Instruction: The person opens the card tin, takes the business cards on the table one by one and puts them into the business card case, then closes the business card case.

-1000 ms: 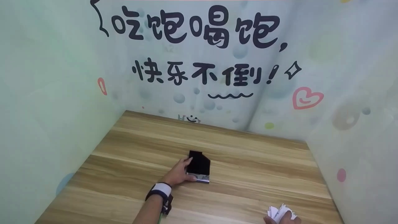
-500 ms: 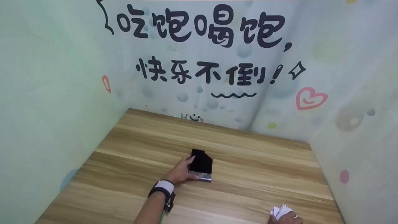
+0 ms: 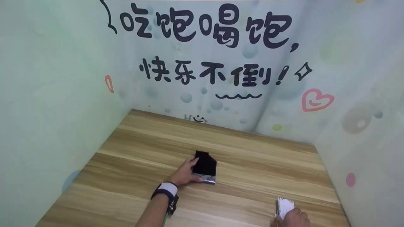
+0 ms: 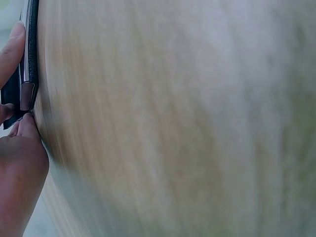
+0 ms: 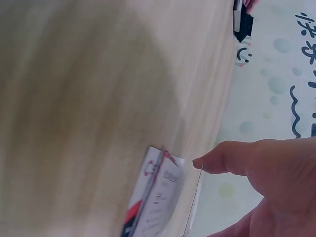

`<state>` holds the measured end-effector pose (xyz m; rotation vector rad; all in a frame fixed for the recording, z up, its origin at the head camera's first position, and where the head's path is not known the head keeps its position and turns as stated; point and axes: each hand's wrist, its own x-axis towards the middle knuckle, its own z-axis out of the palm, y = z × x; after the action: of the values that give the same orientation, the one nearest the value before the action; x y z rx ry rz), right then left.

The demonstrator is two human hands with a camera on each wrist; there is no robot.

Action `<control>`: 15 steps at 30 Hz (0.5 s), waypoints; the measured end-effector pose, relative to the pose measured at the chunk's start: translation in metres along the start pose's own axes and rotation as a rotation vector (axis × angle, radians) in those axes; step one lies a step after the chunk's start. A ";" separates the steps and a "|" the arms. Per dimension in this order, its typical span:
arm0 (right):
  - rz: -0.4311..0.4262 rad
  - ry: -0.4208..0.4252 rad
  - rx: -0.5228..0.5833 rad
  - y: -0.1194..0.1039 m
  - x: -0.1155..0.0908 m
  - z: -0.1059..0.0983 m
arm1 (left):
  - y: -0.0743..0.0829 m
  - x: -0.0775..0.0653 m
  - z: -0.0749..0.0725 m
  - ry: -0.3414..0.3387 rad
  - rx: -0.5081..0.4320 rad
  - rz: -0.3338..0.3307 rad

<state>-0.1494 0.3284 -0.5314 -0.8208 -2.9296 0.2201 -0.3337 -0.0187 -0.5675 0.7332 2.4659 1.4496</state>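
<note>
In the head view, my left hand [image 3: 184, 174] holds a flat black card case [image 3: 205, 165] with a shiny silver strip along its near edge. The thumb lies on that strip, and the fingers are at the case's left side. From the left wrist, the case [image 4: 29, 59] shows edge-on, just above the wood. My right hand [image 3: 293, 218], partly cut off at the lower right, pinches white cards [image 3: 285, 207] with an uneven far edge. The right wrist view shows the thumb against a thin card edge and printed cards [image 5: 160, 197] with red and dark marks below it.
Both hands work over a wood-grain table [image 3: 151, 135]. Pale printed walls stand at the left, the back [image 3: 176, 104] and the right. A strapped wrist device [image 3: 165, 192] sits on my left wrist.
The white cards in my right hand go from fanned out to closer together and stand a little farther from me. My left hand keeps its hold on the case; the head view shifts slightly.
</note>
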 end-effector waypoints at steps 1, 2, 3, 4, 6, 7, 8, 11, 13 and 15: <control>-0.035 -0.016 0.021 0.000 0.002 -0.002 | -0.001 0.000 0.000 -0.002 -0.015 0.004; -0.067 -0.034 0.046 -0.001 0.005 -0.004 | -0.001 0.000 0.000 -0.003 -0.028 0.011; -0.098 -0.058 0.068 -0.002 0.007 -0.006 | -0.002 0.000 0.000 -0.006 -0.046 0.011; -0.127 -0.082 0.084 -0.004 0.010 -0.007 | -0.002 -0.001 0.001 -0.006 -0.050 0.013; -0.188 -0.112 0.102 -0.007 0.014 -0.009 | -0.003 -0.001 0.001 -0.003 -0.050 0.011; -0.216 -0.105 0.112 -0.009 0.015 -0.010 | -0.003 -0.001 0.001 0.000 -0.041 0.008; -0.243 -0.089 0.120 -0.011 0.017 -0.010 | -0.003 -0.001 0.000 0.005 -0.030 0.010; -0.307 -0.005 0.147 -0.017 0.021 -0.013 | -0.001 -0.001 0.000 0.020 0.011 0.007; -0.344 0.068 0.171 -0.021 0.025 -0.014 | -0.001 -0.001 0.000 0.028 0.040 0.004; -0.378 0.127 0.182 -0.025 0.030 -0.016 | -0.001 -0.001 0.000 0.032 0.053 0.001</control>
<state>-0.1861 0.3244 -0.5105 -0.2396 -2.8197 0.3786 -0.3328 -0.0197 -0.5681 0.7276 2.5368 1.4123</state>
